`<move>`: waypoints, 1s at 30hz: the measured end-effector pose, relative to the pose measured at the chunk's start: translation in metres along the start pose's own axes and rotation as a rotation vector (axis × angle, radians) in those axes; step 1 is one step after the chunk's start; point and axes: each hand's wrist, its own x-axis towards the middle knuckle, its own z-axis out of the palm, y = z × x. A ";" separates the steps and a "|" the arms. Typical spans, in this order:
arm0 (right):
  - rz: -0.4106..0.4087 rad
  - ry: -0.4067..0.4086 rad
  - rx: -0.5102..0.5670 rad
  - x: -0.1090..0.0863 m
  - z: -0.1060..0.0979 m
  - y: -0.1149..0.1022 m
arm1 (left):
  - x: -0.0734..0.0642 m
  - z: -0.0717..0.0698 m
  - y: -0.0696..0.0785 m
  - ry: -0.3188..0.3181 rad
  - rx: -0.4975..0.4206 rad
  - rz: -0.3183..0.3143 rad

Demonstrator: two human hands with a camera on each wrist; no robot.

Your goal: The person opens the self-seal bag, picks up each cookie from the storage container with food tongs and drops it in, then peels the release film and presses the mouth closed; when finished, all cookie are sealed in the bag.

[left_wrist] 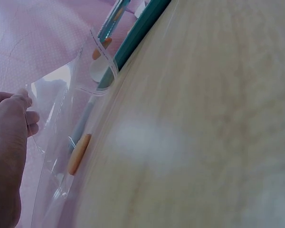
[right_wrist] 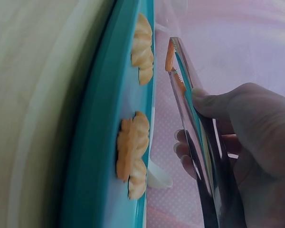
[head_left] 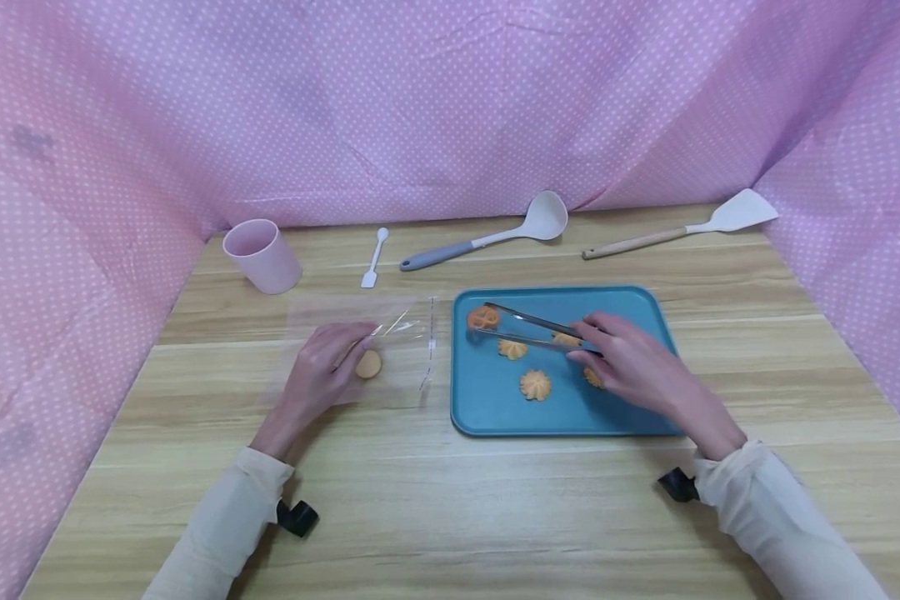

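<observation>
My left hand [head_left: 318, 367] pinches the upper layer of a clear plastic bag [left_wrist: 57, 107], lifting it so the bag stands partly open toward the tray. Inside the bag lies a round, pale cookie [head_left: 368, 364], just beside the fingers. My right hand [head_left: 633, 362] grips metal tongs [head_left: 528, 318] over the blue tray [head_left: 480, 417]. Between the tong tips is a darker orange cookie [head_left: 483, 317] with a cut-out pattern, at the tray's left side. Several flower-shaped cookies [head_left: 536, 384] lie on the tray, some partly hidden under the right hand and tongs.
A pink cup [head_left: 264, 258] stands at the back left. Beyond the bag is a small white spatula-ended spoon [head_left: 375, 257]. A ladle [head_left: 495, 237] with a grey-blue handle lies behind the tray, and a wooden-handled white spatula [head_left: 682, 229] at the back right. Pink dotted cloth surrounds the table.
</observation>
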 end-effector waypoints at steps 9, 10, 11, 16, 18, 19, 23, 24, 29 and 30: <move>-0.014 -0.016 0.017 0.009 0.005 -0.009 | 0.000 -0.001 -0.001 -0.006 -0.001 0.004; -0.019 -0.017 0.016 0.011 0.005 -0.010 | 0.000 -0.001 -0.001 -0.007 0.000 0.009; -0.026 -0.018 0.015 0.012 0.006 -0.011 | 0.000 -0.001 -0.001 -0.007 -0.001 0.013; -0.064 -0.021 0.009 0.018 0.010 -0.017 | 0.001 0.001 -0.002 0.015 -0.009 0.042; -0.074 -0.026 0.016 0.021 0.012 -0.019 | 0.001 0.001 -0.002 0.021 -0.009 0.046; -0.079 -0.028 0.017 0.022 0.013 -0.020 | 0.001 0.001 -0.002 0.022 -0.007 0.046; -0.084 -0.041 0.036 0.028 0.017 -0.024 | 0.000 0.000 -0.003 0.008 0.004 0.035; -0.085 -0.044 0.040 0.029 0.019 -0.025 | -0.001 0.000 -0.003 0.008 0.007 0.034; -0.093 -0.061 0.060 0.036 0.024 -0.028 | -0.001 0.000 -0.003 0.014 0.007 0.033; -0.094 -0.064 0.061 0.037 0.025 -0.029 | -0.001 0.000 -0.002 0.013 0.008 0.029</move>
